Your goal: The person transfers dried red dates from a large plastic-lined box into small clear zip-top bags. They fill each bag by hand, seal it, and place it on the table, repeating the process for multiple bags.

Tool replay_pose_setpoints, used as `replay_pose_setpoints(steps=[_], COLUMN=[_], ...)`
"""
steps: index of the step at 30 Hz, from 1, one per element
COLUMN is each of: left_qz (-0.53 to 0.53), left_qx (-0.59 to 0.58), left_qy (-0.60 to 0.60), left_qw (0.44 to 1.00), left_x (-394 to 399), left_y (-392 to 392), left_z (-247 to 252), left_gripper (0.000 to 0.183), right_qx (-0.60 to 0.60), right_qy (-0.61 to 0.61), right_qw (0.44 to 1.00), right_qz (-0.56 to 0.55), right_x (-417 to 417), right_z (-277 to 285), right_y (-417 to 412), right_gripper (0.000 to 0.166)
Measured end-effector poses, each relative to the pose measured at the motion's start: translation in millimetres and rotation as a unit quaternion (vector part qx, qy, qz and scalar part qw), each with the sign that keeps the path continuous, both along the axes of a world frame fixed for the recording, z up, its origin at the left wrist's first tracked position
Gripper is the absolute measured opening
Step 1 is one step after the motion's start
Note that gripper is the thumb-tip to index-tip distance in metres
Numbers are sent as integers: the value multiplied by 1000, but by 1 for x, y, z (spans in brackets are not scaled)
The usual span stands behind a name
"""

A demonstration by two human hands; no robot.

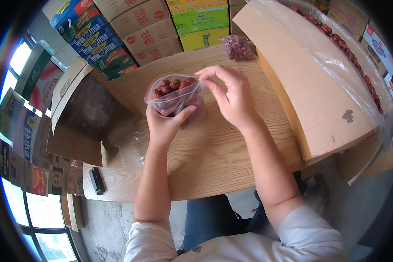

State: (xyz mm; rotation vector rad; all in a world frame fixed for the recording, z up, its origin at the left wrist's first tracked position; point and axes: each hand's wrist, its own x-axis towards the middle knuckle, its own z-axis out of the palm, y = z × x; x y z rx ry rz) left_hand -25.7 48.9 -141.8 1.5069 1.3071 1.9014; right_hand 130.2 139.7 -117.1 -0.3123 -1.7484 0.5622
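A clear zip-lock plastic bag [173,102] with a red-edged mouth stands upright above the wooden table [213,163]. Its mouth is spread, and dried red dates [174,84] fill it near the top. My left hand [165,126] is wrapped around the near lower side of the bag, thumb across its front. With thumb and forefinger, my right hand [231,93] pinches the right corner of the bag's mouth. Behind, at the table's far edge, lies another bag of dates [238,48], next to a large cardboard box.
The large cardboard box [314,82], lined with plastic film and holding dates, stands on the right. An open cardboard box [88,108] sits on the left beside loose clear plastic [131,140]. A small black object [96,180] lies at the near left corner. Stacked cartons [150,29] stand behind.
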Motion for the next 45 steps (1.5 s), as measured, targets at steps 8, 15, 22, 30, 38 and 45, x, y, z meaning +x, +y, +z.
replay_pose_setpoints(steps=[8, 15, 22, 30, 38, 45], left_qz=[-93, -68, -59, -108, -63, -49], left_qx=[-84, -88, -103, -148, -96, -82], left_qy=[-19, -43, -62, -62, -64, -61], left_qw=[992, 993, 991, 981, 991, 994], left_x=[-16, -6, -11, -12, -5, 0], left_y=[12, 12, 6, 5, 6, 2], left_z=[-35, -23, -17, -24, -19, -13], left_gripper=[84, 66, 63, 67, 64, 65], right_qx=[-74, -367, -334, -343, -237, -228], right_qy=[70, 51, -206, -183, -92, -53], right_qw=[994, 888, 869, 867, 930, 931], right_qz=[38, 273, 303, 312, 264, 280], right_x=[-14, -2, -5, -8, 5, 18], right_z=[-21, -35, -57, -68, -41, -9], right_y=[5, 23, 20, 27, 16, 17], right_gripper=[5, 66, 59, 56, 83, 47])
